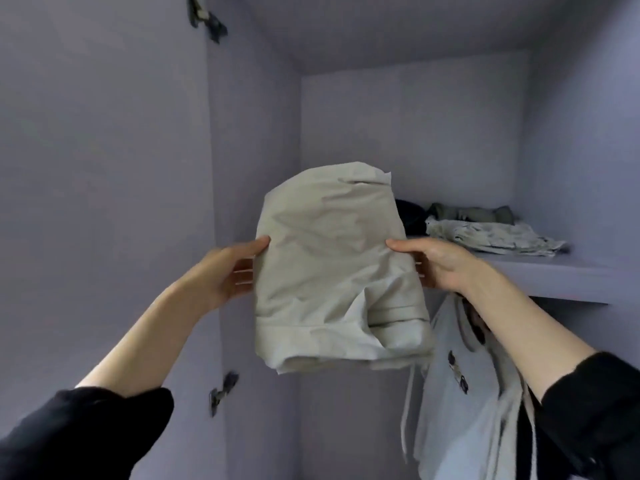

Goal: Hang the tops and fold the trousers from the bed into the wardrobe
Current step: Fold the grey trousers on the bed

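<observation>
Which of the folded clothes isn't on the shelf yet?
The beige folded trousers, held between both hands in front of the wardrobe; the dark and patterned folded pieces already lie on the shelf.

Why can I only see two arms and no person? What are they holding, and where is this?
The camera sits on the person's head and looks where they look, so you see only their arms. The left hand and the right hand hold folded beige trousers between them, one hand on each side. In front is an open wardrobe with pale purple walls. Its shelf already has a light crumpled garment and some dark clothes lying on it. Below the shelf hangs a light grey top. The trousers are up at shelf height, so they probably go there next.
</observation>
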Tool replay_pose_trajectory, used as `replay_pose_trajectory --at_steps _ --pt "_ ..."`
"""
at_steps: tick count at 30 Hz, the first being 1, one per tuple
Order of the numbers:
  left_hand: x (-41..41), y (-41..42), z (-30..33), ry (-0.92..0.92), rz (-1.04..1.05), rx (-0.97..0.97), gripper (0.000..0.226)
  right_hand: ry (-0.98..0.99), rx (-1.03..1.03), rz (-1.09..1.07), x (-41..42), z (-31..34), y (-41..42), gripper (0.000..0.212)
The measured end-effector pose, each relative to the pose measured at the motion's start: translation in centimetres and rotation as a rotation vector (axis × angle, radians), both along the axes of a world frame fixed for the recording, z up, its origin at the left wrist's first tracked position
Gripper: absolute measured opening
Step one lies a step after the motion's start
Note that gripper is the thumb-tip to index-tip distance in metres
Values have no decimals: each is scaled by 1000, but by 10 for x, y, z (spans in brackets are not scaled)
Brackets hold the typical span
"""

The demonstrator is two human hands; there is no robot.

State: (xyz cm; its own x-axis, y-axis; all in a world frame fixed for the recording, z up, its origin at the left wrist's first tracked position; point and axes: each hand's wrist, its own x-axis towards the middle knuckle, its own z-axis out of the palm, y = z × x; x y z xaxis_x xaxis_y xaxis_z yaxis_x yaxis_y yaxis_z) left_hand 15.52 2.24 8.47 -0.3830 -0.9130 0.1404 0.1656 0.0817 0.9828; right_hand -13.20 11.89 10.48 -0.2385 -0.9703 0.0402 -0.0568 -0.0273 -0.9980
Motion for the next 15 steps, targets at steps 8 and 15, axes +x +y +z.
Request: replay_pose_trajectory --at_steps 8,15 --pt "-96 -82 81 4 -190 -129 38 38 -70 -207 -73 81 -36 39" --pt "-162 -144 87 -1 -216 -68 39 130 24 -241 -134 119 -99 22"
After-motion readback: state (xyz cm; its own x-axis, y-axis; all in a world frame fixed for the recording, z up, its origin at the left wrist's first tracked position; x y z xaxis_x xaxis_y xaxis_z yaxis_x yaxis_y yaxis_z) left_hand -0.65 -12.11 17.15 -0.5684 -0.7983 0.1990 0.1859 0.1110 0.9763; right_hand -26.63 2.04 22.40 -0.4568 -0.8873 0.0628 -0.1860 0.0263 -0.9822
